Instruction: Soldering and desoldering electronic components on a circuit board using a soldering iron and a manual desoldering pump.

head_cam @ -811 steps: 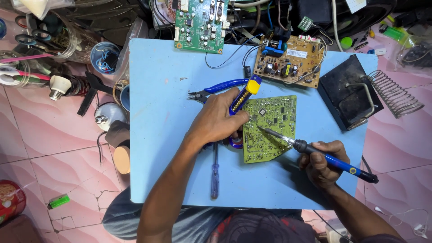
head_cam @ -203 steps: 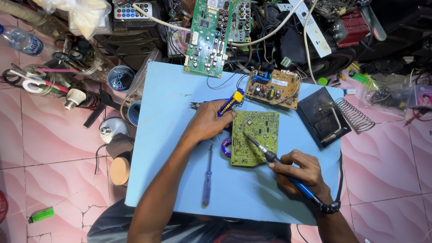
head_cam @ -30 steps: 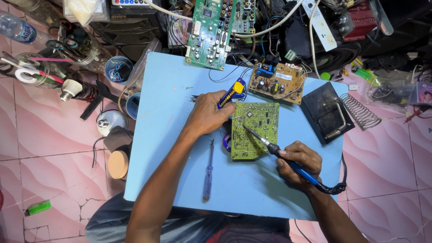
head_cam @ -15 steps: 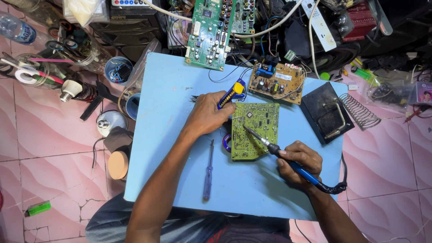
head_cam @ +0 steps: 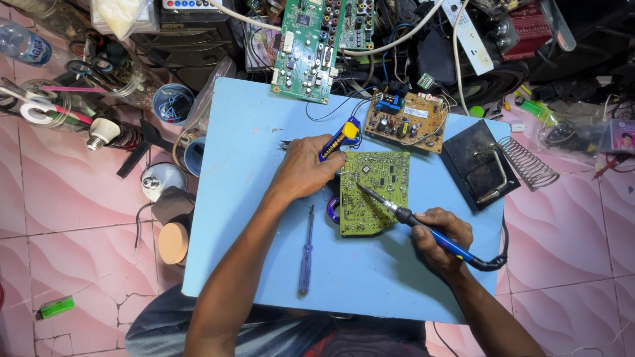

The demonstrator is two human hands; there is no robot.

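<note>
The right hand (head_cam: 442, 238) grips a soldering iron (head_cam: 423, 226), whose tip slants up-left onto the green circuit board (head_cam: 374, 192); the left hand (head_cam: 307, 170), fingers curled, steadies the board's left edge.

A yellow-green circuit board (head_cam: 374, 192) lies flat between the hands; a blue-handled soldering iron (head_cam: 423, 225) — gripped rightward — slants its tip onto it.

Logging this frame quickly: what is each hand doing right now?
Left hand: closed on the blue-and-yellow tool, beside the green circuit board.
Right hand: closed around the soldering iron, tip on the board.
</note>
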